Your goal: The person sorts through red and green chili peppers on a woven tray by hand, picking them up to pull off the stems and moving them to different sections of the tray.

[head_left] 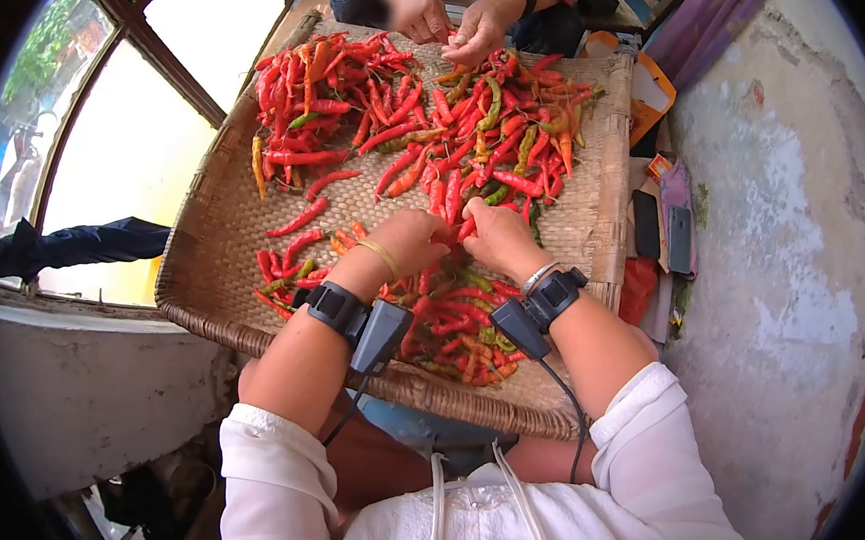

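Observation:
A large woven basket tray (224, 245) bears many chili peppers, mostly red with some green and orange ones. My left hand (404, 243) is closed over the middle of the tray, its fingertips turned down; what it pinches is hidden. Close beside it, my right hand (503, 243) is closed on a red chili pepper (468, 228), partly covered by the fingers. The larger pile of chili peppers (442, 130) lies beyond my hands. A smaller pile of chili peppers (449, 321) sits nearer to me, below my wrists.
Across the tray, another person's hands (480, 27) work at its far edge. A window (151, 140) with a dark folded umbrella (93, 246) is on the left. On the right are a phone (679, 239) and a worn plaster wall (787, 215).

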{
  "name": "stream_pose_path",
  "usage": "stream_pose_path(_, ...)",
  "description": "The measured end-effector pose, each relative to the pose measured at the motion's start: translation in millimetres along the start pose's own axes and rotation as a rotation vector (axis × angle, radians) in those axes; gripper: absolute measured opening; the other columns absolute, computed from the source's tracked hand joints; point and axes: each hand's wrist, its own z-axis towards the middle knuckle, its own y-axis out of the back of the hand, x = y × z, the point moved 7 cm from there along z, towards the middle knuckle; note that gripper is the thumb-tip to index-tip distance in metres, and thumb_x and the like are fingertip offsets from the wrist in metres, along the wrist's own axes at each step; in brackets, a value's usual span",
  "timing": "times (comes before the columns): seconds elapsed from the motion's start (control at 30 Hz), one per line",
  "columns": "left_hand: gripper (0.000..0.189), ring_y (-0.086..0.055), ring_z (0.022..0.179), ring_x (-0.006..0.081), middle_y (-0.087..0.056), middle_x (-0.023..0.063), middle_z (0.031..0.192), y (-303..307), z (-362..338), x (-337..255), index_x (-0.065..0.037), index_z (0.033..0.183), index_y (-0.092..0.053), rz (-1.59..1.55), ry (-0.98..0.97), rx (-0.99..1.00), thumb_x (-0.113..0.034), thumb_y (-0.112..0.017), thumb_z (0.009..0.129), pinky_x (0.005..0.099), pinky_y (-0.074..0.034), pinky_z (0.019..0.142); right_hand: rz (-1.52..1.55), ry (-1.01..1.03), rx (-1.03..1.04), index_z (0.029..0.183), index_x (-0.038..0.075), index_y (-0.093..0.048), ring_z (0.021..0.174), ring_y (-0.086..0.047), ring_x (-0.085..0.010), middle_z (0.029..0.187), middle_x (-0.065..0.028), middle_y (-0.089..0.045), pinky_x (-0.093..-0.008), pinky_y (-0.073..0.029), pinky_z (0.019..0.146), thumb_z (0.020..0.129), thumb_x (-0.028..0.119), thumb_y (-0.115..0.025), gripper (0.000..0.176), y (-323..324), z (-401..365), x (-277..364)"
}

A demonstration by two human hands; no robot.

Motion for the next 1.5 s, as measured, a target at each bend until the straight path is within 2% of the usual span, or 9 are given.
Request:
stream_pose_path(0.37,0.022,-0.061,0.077,0.0295,-0.062,0.0154,0.08,22.8,-24.3,10.1,-0.004,0.083,-0.063,0.533,0.301,0.124,-0.023,-0.055,0.075,0.0398,-0.048,0.067,0.205,0.143,-0.164,0.076,0.007,-0.057,0.068,-0.057,-0.036,0.072,-0.0161,-0.059,-0.0455,-0.044,0.062,0.074,0.024,-0.057,0.018,52.6,-19.0,44.9)
stream_pose_path(0.43,0.024,-0.06,0.062,0.0217,-0.062,0.0104,0.072,46.4,-23.3,-31.7,-0.003,0.082,-0.061,0.074,-0.209,-0.342,-0.026,-0.057,0.079,0.0332,-0.048,0.057,0.245,0.156,-0.258,0.074,0.005,-0.058,0.062,-0.059,-0.0286,0.068,-0.014,-0.06,-0.041,-0.045,0.056,0.075,0.022,-0.058,0.018,63.1,-16.4,36.6)
stream_pose_path(0.53,0.023,-0.052,0.051,0.0093,-0.06,0.0036,0.066,20.4,-17.9,-39.2,-0.004,0.085,-0.059,-0.699,0.137,0.116,-0.027,-0.056,0.083,0.0228,-0.042,0.047,0.923,-0.116,-0.061,0.075,0.002,-0.057,0.052,-0.051,-0.0064,0.061,-0.001,-0.055,-0.0213,-0.041,0.044,0.08,0.018,-0.056,0.017,55.6,-16.4,21.6)
stream_pose_path(0.7,0.026,-0.046,0.048,0.0052,-0.058,-0.0008,0.062,8.8,-15.1,-32.0,-0.005,0.076,-0.059,-0.791,0.244,0.205,-0.028,-0.051,0.086,0.0205,-0.038,0.044,1.166,-0.143,-0.067,0.082,0.004,-0.056,0.049,-0.047,-0.0037,0.061,-0.0001,-0.053,-0.0175,-0.039,0.044,0.083,0.02,-0.053,0.017,53.0,-12.0,4.5)
stream_pose_path(0.83,0.026,-0.051,0.056,0.0066,-0.061,0.0042,0.069,25.0,-13.1,-12.4,-0.003,0.083,-0.062,-0.673,0.345,0.141,-0.028,-0.054,0.085,0.0215,-0.042,0.05,0.867,-0.202,-0.287,0.09,0.001,-0.057,0.063,-0.056,-0.0138,0.075,-0.0058,-0.058,-0.0261,-0.046,0.056,0.082,0.022,-0.055,0.023,81.0,-7.3,-25.0)
stream_pose_path(0.93,0.028,-0.051,0.063,0.0033,-0.061,0.0078,0.085,57.9,-9.6,-1.0,-0.003,0.101,-0.057,-1.202,0.16,-0.484,-0.026,-0.054,0.085,0.0187,-0.042,0.054,-0.08,-0.092,-0.267,0.098,0.004,-0.057,0.092,-0.053,-0.0323,0.095,-0.0158,-0.057,-0.0409,-0.042,0.081,0.073,0.024,-0.061,0.032,73.7,-0.9,-29.9)
stream_pose_path(1.03,0.036,-0.053,0.071,0.0057,-0.059,0.009,0.096,60.0,-11.8,7.5,-0.003,0.112,-0.052,-1.065,0.179,-0.534,-0.024,-0.056,0.084,0.022,-0.045,0.06,-0.231,-0.143,-0.154,0.099,0.005,-0.055,0.092,-0.054,-0.0302,0.094,-0.0158,-0.057,-0.0393,-0.042,0.082,0.073,0.022,-0.061,0.031,52.4,-5.3,-35.2)
stream_pose_path(1.2,0.047,-0.054,0.089,0.0294,-0.058,0.0139,0.097,12.8,-1.1,-21.2,-0.004,0.112,-0.051,0.113,-0.128,-0.178,-0.019,-0.063,0.069,0.0362,-0.042,0.079,-0.265,-0.211,0.007,0.1,0.006,-0.055,0.093,-0.055,-0.0301,0.095,-0.0157,-0.058,-0.0387,-0.044,0.08,0.073,0.02,-0.06,0.031,42.5,-1.9,-41.6)
stream_pose_path(1.5,0.039,-0.053,0.087,0.0284,-0.06,0.0101,0.093,-14.3,-3.1,-39.2,-0.008,0.103,-0.057,0.241,-0.159,-0.012,-0.016,-0.062,0.065,0.0359,-0.042,0.08,-0.193,-0.287,0.106,0.082,0.004,-0.062,0.084,-0.059,-0.0315,0.085,-0.0155,-0.062,-0.0408,-0.046,0.075,0.068,0.023,-0.056,0.025,41.4,-3.9,-26.9)
